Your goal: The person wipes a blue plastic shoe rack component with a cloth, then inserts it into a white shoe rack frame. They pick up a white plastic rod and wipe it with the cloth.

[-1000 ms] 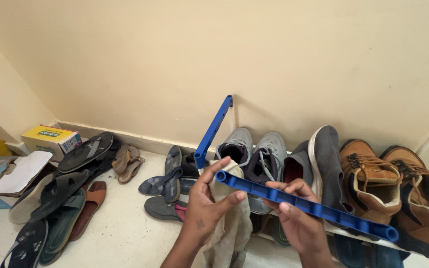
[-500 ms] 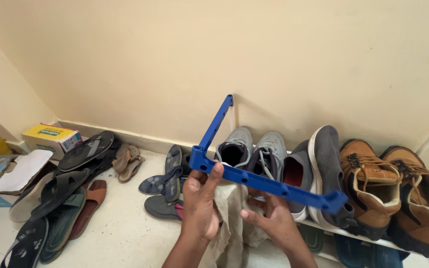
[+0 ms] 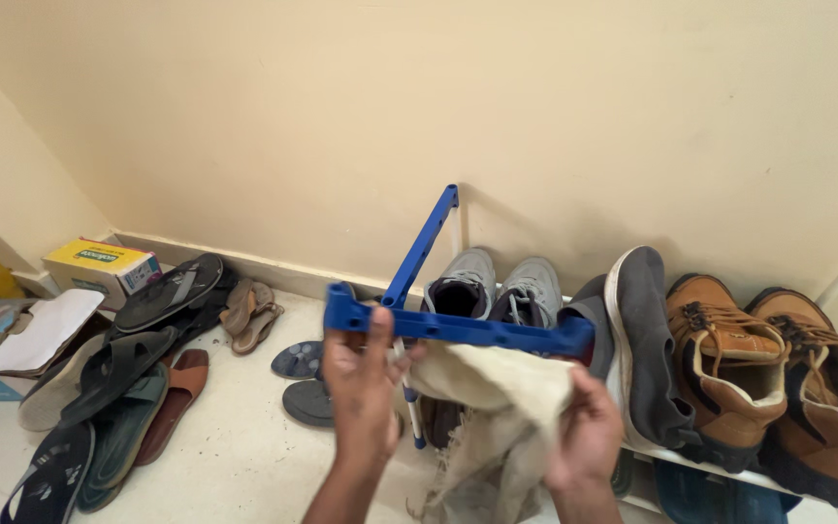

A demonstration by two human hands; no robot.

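My left hand (image 3: 361, 388) grips the left end of a blue plastic bar (image 3: 458, 328) of a shoe rack, thumb over its front. My right hand (image 3: 589, 432) holds a beige cloth (image 3: 492, 408) bunched just under the bar's right end; the cloth hangs down between my hands. A second blue bar (image 3: 424, 245) slants up from the first toward the wall. Behind the bar sit grey sneakers (image 3: 497, 286) on the rack.
Brown boots (image 3: 758, 359) and a dark grey shoe (image 3: 637, 330) stand on the rack at right. Sandals and slippers (image 3: 138, 359) lie piled on the floor at left, beside a small yellow box (image 3: 99, 267) and papers (image 3: 41, 330). The cream wall is close behind.
The blue bar has swung from slanting down to the right to nearly level and nearer to me. My right hand has moved in under its right end with the cloth.
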